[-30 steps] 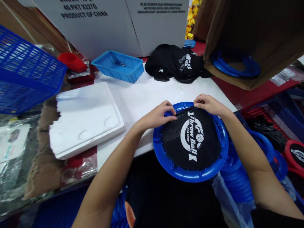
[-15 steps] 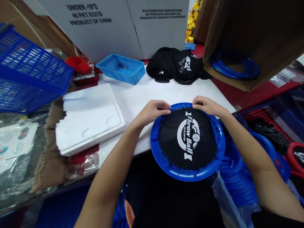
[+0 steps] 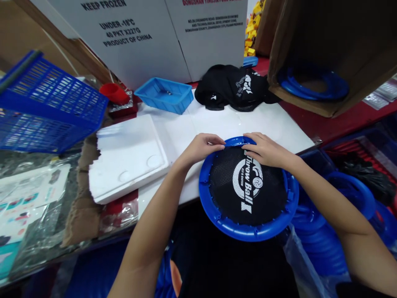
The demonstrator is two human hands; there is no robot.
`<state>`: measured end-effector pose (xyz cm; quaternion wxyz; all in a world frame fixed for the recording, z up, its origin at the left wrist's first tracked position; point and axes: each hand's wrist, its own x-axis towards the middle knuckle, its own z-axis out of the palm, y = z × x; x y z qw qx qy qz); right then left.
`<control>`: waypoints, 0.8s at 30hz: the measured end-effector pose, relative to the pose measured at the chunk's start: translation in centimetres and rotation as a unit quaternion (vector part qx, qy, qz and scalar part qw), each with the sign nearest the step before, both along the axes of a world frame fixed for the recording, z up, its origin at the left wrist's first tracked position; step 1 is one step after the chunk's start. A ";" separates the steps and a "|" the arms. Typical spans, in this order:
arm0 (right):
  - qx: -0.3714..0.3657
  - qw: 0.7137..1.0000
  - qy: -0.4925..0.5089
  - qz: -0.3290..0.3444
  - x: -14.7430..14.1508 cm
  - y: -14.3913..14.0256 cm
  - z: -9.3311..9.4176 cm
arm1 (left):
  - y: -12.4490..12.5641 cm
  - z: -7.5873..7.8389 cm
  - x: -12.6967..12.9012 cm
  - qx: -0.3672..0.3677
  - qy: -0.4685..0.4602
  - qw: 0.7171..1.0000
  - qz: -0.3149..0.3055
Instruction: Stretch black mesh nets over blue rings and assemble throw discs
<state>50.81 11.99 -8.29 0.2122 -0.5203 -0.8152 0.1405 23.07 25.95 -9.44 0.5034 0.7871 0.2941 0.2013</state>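
A round blue plastic ring [image 3: 248,232] rests partly on the white table edge, partly over my lap. Across it lies black mesh fabric [image 3: 223,178] printed "Throw Ball" in white. My left hand [image 3: 206,145] pinches the ring's far rim at its upper left, thumb toward the mesh. On the far rim's right part, my right hand [image 3: 263,150] has its fingers over the rim and the mesh edge, gripping there. Part of the rim and print is hidden beneath my right hand. Beyond the ring lies a pile of black mesh pieces [image 3: 229,87].
A light blue tray [image 3: 182,101] holds a small metal bit. White foam [image 3: 124,153] and a blue basket [image 3: 62,107] are at left. A cardboard box [image 3: 328,109] with blue rings stands right; stacked blue rings [image 3: 322,248] are below. A white carton [image 3: 149,58] stands behind.
My right hand has slid left along the far rim, nearer my left hand, and now lies flatter over the mesh edge. My left hand stays on the rim. The view has shifted slightly.
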 end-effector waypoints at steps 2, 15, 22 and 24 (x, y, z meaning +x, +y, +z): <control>-0.005 1.000 -0.014 0.009 0.1 0.1 -0.5 | 0.1 -0.1 -0.1 -0.029 -0.004 1.000 0.010; -0.074 0.995 -0.059 0.008 -0.3 2.3 1.0 | -1.3 0.6 0.9 0.135 0.020 0.990 -0.039; -0.131 0.989 0.060 0.008 0.5 3.1 1.0 | -2.4 0.2 2.0 0.308 0.075 0.939 -0.136; -0.144 0.983 0.117 0.005 0.7 2.8 0.9 | -2.5 0.2 2.0 0.284 0.064 0.947 -0.133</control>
